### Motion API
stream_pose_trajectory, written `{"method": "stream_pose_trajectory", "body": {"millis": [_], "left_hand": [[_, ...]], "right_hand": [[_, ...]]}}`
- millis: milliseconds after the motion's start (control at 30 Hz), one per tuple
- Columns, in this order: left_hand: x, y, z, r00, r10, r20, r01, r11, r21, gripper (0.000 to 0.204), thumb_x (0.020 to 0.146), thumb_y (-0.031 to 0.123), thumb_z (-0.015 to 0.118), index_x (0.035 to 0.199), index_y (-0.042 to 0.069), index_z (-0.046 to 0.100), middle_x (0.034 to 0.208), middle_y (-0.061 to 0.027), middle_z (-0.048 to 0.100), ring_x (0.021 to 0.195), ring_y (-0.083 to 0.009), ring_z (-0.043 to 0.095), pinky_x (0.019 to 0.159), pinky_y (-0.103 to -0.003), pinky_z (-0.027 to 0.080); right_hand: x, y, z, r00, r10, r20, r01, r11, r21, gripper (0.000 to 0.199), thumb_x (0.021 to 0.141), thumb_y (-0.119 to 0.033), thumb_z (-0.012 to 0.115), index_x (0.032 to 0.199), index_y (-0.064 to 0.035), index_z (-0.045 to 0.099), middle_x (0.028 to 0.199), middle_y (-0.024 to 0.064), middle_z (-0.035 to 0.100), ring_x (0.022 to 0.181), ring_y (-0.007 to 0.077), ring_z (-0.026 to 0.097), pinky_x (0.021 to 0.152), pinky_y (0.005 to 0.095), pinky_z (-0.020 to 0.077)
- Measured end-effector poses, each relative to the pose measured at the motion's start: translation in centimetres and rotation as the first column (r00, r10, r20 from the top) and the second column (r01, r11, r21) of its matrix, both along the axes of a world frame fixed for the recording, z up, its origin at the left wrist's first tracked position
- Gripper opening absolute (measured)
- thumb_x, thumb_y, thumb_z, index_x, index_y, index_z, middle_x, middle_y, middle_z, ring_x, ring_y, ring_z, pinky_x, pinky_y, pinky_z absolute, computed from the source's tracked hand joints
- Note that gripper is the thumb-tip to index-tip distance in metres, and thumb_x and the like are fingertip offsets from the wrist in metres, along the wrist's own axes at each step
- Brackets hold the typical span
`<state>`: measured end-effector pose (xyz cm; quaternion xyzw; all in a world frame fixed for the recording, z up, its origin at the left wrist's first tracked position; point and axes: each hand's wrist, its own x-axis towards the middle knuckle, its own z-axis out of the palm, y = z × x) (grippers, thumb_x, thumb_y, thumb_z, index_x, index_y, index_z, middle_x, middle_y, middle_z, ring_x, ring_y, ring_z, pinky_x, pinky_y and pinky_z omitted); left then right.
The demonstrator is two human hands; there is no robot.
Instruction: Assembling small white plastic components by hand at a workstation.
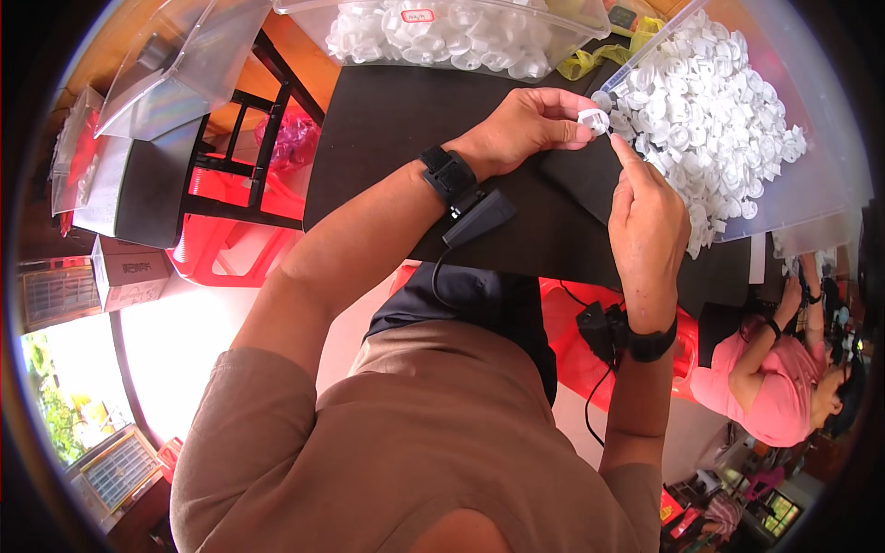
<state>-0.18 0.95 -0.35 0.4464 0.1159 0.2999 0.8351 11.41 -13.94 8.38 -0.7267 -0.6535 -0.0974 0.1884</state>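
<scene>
A small white round plastic piece (pixel 590 117) is pinched between the thumb and fingers of my left hand (pixel 516 131), above the dark tabletop (pixel 396 138). My right hand (pixel 648 217) comes up from the right with its index fingertip at the piece's lower edge. Its other fingers are curled in, and whatever they may hold is hidden. Just beyond my right hand lies a big heap of similar white plastic pieces (pixel 705 120), in a clear plastic bin (pixel 811 194).
Another clear bin (pixel 581 20) full of white pieces stands at the far side, beside a yellow plastic bag (pixel 581 64). Red stools (pixel 230 249) stand to the left and under me. A person in a pink shirt (pixel 770 387) works at the right.
</scene>
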Motion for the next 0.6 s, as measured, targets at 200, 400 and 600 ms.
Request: {"method": "stream_pose_trajectory", "body": {"millis": [200,400,600], "left_hand": [[-0.06,0.01,-0.13,1.000,-0.005,0.019,0.005,1.000,0.010,0.035,0.088,0.001,0.067,0.122,0.000,0.059,0.110,-0.0089,0.067,0.101,-0.0160,0.065,0.093,-0.031,0.053],[-0.09,0.03,-0.12,1.000,-0.008,0.019,0.008,1.000,0.018,0.035,0.088,0.000,0.066,0.123,0.000,0.058,0.111,-0.0093,0.067,0.100,-0.0161,0.065,0.093,-0.031,0.053],[-0.17,0.01,-0.05,1.000,-0.005,0.014,0.005,1.000,0.022,0.035,0.088,0.000,0.066,0.123,0.000,0.058,0.111,-0.0097,0.067,0.101,-0.0165,0.065,0.093,-0.031,0.054]], "right_hand": [[-0.30,-0.08,0.11,1.000,-0.013,0.006,0.013,1.000,-0.026,0.039,0.085,-0.003,0.057,0.123,-0.0136,0.062,0.087,0.0098,0.064,0.076,0.0321,0.065,0.063,0.0424,0.0514],[-0.15,0.09,-0.16,0.999,-0.019,0.038,0.019,1.000,-0.005,0.038,0.085,-0.003,0.057,0.122,-0.0138,0.063,0.086,0.0092,0.064,0.074,0.0316,0.065,0.062,0.0422,0.0515],[-0.07,0.06,-0.17,1.000,-0.009,0.028,0.009,1.000,-0.009,0.038,0.085,-0.003,0.057,0.122,-0.0138,0.063,0.085,0.0088,0.064,0.074,0.0316,0.065,0.062,0.0422,0.0515]]}}
